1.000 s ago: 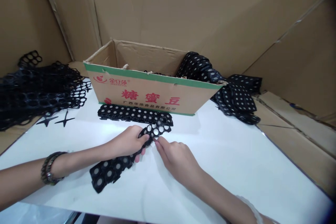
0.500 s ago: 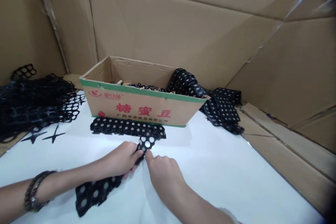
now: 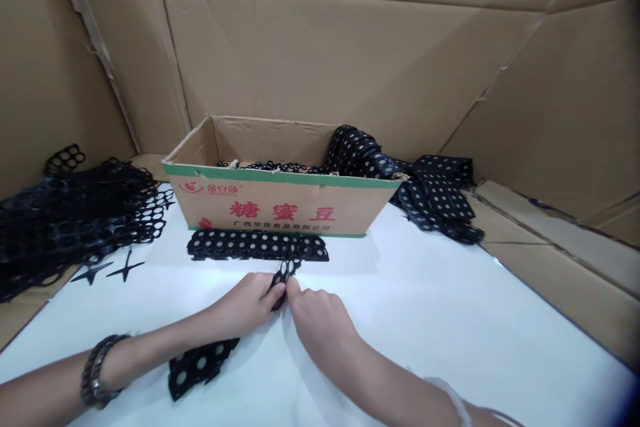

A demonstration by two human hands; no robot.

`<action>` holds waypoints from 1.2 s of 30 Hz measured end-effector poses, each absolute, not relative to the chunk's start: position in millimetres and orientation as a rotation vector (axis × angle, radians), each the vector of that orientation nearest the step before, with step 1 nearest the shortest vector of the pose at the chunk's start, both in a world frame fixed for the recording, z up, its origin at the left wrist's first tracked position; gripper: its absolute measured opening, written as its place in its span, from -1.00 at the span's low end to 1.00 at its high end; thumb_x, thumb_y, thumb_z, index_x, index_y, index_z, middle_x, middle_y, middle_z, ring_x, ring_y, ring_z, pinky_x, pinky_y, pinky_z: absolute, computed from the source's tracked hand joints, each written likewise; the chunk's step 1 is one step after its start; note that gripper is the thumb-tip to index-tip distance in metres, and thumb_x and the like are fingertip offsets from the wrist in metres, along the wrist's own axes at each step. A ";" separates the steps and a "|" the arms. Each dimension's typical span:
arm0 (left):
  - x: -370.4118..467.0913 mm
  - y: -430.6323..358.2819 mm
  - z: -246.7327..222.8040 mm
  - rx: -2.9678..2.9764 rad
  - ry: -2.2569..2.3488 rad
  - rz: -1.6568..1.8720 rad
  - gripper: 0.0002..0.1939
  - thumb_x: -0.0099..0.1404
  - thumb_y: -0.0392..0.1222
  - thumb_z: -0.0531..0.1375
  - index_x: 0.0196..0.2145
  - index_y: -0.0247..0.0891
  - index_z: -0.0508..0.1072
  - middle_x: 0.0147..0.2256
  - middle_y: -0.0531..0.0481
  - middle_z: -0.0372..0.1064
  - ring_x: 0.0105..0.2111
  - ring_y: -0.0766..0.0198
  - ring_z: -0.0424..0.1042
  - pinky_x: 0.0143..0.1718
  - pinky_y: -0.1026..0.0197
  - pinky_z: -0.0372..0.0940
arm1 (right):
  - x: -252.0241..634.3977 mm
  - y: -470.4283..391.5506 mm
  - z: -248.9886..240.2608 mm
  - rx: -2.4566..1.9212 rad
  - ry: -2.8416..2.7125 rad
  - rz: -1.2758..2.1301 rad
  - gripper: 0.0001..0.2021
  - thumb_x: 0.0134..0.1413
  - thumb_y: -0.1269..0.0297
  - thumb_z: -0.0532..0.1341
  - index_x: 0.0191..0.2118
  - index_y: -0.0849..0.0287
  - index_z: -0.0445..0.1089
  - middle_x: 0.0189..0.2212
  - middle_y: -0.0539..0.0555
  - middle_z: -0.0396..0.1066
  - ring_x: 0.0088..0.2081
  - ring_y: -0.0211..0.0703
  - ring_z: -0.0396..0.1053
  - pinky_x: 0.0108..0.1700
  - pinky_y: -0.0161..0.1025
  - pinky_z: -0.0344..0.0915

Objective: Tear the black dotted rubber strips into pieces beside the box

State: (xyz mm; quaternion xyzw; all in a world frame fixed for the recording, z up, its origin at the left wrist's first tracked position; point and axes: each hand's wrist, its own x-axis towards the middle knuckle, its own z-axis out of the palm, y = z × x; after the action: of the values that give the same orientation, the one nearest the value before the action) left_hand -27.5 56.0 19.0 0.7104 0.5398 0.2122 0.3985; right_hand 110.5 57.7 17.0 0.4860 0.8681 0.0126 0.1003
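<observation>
Lying under and through the left hand (image 3: 257,303): one black strip with pale dots (image 3: 203,361), its near end jutting out below the wrist onto the white tabletop (image 3: 425,307), its middle hidden by palm and fingers, its far end showing just past the thumb.

Left hand: closed around the strip, thumb on top. Dark beaded bracelets (image 3: 99,373) at the wrist.

Right hand (image 3: 317,320): closed, fingers curled, tips pinching the strip's right edge just beside the left thumb; its own thumb is mostly hidden. Pale band (image 3: 453,400) at the wrist.

Far end of strip: narrow, with open holes, overlapping a second dotted length (image 3: 260,246) in view; whether the two touch, cannot be told.

Second length: flat, crosswise, along the foot of the carton, beyond both hands.

Carton (image 3: 280,203): brown cardboard, open-topped, green edging, red lettering; black perforated material inside.

Dotted bundle (image 3: 435,197): draped over the carton's right end and down to the table.

Black mesh heap (image 3: 85,210): far left, round holes.

Star-shaped scraps (image 3: 125,267): two, black, side by side, near the heap.

Backdrop: creased cardboard walls (image 3: 350,60).
</observation>
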 end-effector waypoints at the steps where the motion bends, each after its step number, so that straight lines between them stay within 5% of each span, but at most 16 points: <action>1: -27.8 56.1 18.7 1.750 1.367 0.540 -0.65 0.22 0.00 -0.14 -0.61 -0.25 0.08 -0.64 0.11 0.11 -0.62 0.38 0.07 -0.59 0.34 -0.01 | 112.1 58.7 18.0 1.454 2.547 -0.001 -0.66 -0.11 0.69 -0.09 -0.22 0.22 0.18 -0.53 0.09 0.37 -0.50 -0.13 0.37 -0.55 -0.32 0.12; 11: -34.4 60.2 23.7 1.419 1.164 0.550 -0.62 0.19 0.11 -0.09 -0.48 -0.28 0.19 -0.65 0.18 0.10 -0.76 0.50 0.03 -0.69 0.39 -0.01 | 120.5 73.0 21.3 1.632 2.455 -0.165 -0.69 -0.04 0.60 -0.11 -0.17 0.21 0.13 -0.49 0.12 0.37 -0.40 -0.09 0.35 -0.48 -0.31 0.06; 17: -37.1 59.5 16.4 1.207 1.190 0.580 -0.59 0.10 0.19 -0.02 -0.44 -0.27 0.17 -0.52 0.02 0.33 -0.66 0.34 0.32 -0.68 0.34 0.17 | 139.2 86.4 24.2 1.734 2.579 -0.377 -0.77 0.13 0.40 -0.20 -0.33 0.18 0.17 -0.49 0.10 0.35 -0.44 -0.13 0.32 -0.50 -0.33 0.01; 23: -33.9 60.2 19.4 1.019 1.192 0.642 -0.76 0.13 -0.03 0.00 -0.44 -0.29 0.21 -0.58 0.04 0.32 -0.71 0.36 0.29 -0.71 0.34 0.17 | 144.9 77.3 41.2 1.749 2.710 -0.587 -0.72 0.17 0.22 -0.25 -0.38 0.15 0.11 -0.58 0.01 0.27 -0.54 -0.22 0.24 -0.54 -0.34 -0.06; 36: -34.4 60.0 20.7 1.100 1.090 0.635 -0.65 0.15 0.03 0.02 -0.40 -0.38 0.32 -0.45 -0.07 0.37 -0.65 0.38 0.35 -0.63 0.35 0.24 | 132.5 69.6 28.9 1.404 2.761 -0.035 -0.83 0.13 0.33 -0.16 -0.37 0.11 0.13 -0.69 -0.05 0.22 -0.66 -0.23 0.18 -0.63 -0.31 -0.25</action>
State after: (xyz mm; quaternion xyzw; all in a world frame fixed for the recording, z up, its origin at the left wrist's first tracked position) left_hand -34.4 60.0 20.7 0.4880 0.4835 0.2817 0.6699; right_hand 132.5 69.6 28.9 0.4531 0.8911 -0.0114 0.0218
